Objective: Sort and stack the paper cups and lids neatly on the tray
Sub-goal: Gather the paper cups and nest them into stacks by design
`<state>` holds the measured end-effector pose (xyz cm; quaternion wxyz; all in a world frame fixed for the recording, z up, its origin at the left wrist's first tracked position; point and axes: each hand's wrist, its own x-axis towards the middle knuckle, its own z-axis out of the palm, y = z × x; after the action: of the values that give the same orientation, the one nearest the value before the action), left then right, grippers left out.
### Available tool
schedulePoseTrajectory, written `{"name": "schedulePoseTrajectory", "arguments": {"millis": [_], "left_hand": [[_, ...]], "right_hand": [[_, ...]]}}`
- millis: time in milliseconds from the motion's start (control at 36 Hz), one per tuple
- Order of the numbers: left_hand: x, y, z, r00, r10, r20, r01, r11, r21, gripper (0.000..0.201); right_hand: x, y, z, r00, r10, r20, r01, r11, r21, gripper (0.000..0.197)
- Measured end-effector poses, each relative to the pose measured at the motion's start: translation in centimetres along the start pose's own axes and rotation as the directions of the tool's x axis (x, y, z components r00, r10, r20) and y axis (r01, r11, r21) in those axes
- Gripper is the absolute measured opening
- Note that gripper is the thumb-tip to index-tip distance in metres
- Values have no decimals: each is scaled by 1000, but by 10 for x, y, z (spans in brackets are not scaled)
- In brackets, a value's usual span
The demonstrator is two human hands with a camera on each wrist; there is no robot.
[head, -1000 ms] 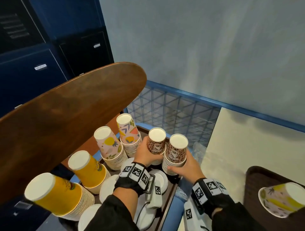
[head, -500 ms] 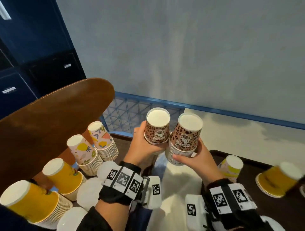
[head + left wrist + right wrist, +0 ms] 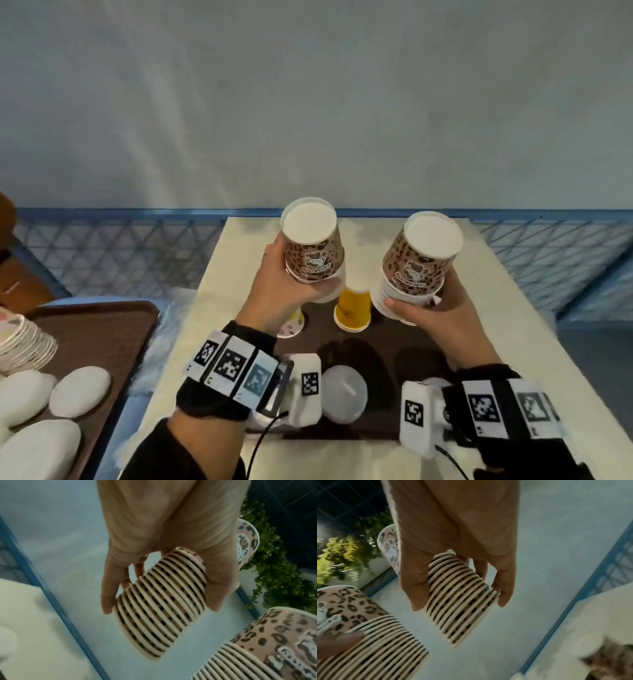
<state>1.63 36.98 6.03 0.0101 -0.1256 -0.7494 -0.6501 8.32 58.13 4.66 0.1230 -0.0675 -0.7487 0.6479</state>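
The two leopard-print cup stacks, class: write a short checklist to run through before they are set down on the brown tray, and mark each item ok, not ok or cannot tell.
1. Left hand grips its leopard stack firmly: ok.
2. Right hand grips its leopard stack firmly: ok.
3. Both stacks upside down like the yellow cup stack: ok.
4. Stacks held over the brown tray: ok.
5. Bare tray space for both stacks: cannot tell, the hands hide part of it.
6. White lid out of the landing spot: ok.

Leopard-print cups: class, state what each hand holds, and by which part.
The left hand grips one leopard-print cup stack around its lower rims; the right hand grips another leopard-print stack likewise.
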Motion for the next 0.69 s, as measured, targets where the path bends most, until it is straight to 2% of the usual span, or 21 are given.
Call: {"name": "schedulePoseTrajectory", "arguments": {"millis": [56,139,250,306,361,444,583,694], "left_hand": [[5,-5,33,998,-17,55,17,1000,4,81],[12,-17,84,991,-80,110,77,997,30,93],[20,-32,150,974,-152,167,147,988,42,90],[26,-40,177,958,-189,217,182,982,49,80],[33,-45,200,940,-204,274,200,979,44,71],[43,-53,232,922,-226,313,207,974,92,71],[56,-72,275,898,-279,339,212,952,223,91],[59,-85,297,878,-323,352,207,921,329,78]], "right_hand": [[4,11,-31,997,6,-81,-8,999,-32,77],[13,35,-76,987,27,-161,-35,998,-44,71],[28,73,-125,964,90,-251,-116,989,-88,74],[35,91,-144,951,110,-289,-141,986,-89,76],[40,107,-158,937,129,-324,-162,984,-77,76],[46,127,-176,923,164,-348,-190,981,-44,76],[58,161,-197,899,237,-367,-294,950,-107,79],[65,179,-206,882,278,-382,-349,928,-130,82]]}}
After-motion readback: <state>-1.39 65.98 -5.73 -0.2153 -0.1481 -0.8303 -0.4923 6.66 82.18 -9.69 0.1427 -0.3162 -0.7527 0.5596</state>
